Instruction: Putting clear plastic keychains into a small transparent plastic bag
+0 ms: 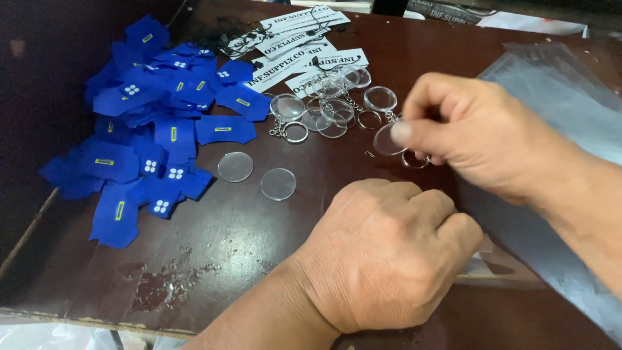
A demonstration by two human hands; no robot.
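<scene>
My right hand point(476, 133) pinches a clear round keychain disc point(387, 140) with a metal ring point(414, 160) hanging below it, just above the dark brown table point(227, 246). My left hand point(389, 256) rests knuckles-up on the table in front, fingers curled; whether it holds anything is hidden. Two loose clear discs point(235, 166) point(278, 184) lie to the left of my hands. A cluster of clear keychains with rings point(330, 104) sits behind them.
A heap of blue fabric tags point(155, 123) covers the left of the table. White printed cards point(298, 45) lie at the back. Clear plastic bags point(570, 110) lie on the right. The table's front edge is worn and scuffed.
</scene>
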